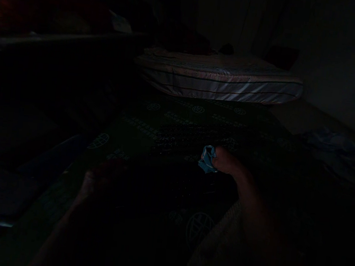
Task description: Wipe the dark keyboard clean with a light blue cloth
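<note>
Right hand: reaching in from the lower right, the right hand [226, 161] has its fingers closed on a crumpled blue cloth [207, 162] with pale lines across it.
Blue cloth: bunched at the fingertip side of the right hand, near the middle of the view, over a dark speckled fabric [168, 141] — whether the two touch cannot be told.
Left hand: the left hand [107, 170] lies in deep shadow at the near left, well apart from the blue cloth; how far its fingers open, and whether they hold anything, cannot be told.
Dark speckled fabric: spread between and beyond the hands, its edges lost in the gloom.
Green sheet: beneath the fabric, a green sheet [132, 145] printed with globe emblems and rows of pale characters.
Far end: a mattress in a striped cover [219, 87], just beyond the green sheet.
Left side: a shelf [76, 38] bearing reddish, indistinct objects [7, 8].
Right side: a dim bluish heap [333, 141] — blurred — near a plain wall [343, 73].
</note>
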`<action>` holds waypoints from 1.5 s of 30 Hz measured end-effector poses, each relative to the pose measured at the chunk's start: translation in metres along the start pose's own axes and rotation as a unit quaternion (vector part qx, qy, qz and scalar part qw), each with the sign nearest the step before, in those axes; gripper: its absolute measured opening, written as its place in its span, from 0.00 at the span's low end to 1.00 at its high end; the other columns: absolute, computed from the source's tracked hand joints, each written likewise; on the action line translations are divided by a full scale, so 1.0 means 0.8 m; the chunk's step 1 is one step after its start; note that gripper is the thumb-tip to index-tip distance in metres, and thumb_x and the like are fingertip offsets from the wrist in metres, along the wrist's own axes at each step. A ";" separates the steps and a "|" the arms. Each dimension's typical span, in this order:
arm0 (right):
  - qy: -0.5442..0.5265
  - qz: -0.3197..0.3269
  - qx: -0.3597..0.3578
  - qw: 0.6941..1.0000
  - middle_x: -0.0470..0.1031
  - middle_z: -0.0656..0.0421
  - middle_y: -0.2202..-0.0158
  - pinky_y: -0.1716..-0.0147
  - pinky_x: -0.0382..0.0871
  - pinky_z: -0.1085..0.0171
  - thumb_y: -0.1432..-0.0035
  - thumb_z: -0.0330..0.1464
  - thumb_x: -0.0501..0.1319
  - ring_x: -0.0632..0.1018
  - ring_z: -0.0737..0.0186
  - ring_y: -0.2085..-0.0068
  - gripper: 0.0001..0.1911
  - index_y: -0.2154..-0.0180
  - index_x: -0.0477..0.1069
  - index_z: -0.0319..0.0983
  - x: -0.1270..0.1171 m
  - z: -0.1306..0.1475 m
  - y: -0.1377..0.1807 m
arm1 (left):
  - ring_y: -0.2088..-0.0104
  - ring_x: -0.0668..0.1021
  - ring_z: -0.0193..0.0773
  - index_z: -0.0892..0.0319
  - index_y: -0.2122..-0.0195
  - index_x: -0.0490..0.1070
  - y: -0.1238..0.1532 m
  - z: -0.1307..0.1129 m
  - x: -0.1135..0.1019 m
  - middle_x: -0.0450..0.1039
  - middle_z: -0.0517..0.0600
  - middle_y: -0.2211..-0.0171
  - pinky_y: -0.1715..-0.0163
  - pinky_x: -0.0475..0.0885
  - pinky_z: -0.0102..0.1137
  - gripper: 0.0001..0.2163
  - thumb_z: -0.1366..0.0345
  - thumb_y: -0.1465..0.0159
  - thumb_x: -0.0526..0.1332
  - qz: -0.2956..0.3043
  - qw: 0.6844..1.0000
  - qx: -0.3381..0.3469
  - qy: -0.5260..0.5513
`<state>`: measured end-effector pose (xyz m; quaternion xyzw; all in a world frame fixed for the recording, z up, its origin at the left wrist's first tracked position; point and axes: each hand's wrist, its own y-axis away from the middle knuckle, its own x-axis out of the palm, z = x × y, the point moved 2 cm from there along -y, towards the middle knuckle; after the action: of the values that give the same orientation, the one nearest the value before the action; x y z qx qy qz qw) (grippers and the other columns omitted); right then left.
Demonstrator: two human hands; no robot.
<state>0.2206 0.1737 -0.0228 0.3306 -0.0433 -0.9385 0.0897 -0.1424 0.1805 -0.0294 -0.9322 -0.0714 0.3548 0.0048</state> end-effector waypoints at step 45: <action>-0.053 0.038 -0.007 0.998 0.72 0.61 0.77 0.76 0.63 0.72 0.56 0.26 0.54 0.70 0.68 0.75 0.07 0.76 0.71 0.37 0.022 -0.002 0.001 | 0.63 0.80 0.48 0.58 0.62 0.77 -0.002 0.021 0.001 0.79 0.52 0.62 0.67 0.76 0.35 0.23 0.46 0.54 0.65 0.030 0.997 -0.014 0.070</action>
<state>0.2084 0.1698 -0.0349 0.2781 -0.0540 -0.9508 0.1253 -0.1531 0.1815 -0.0421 -0.9564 -0.0478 0.2879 -0.0144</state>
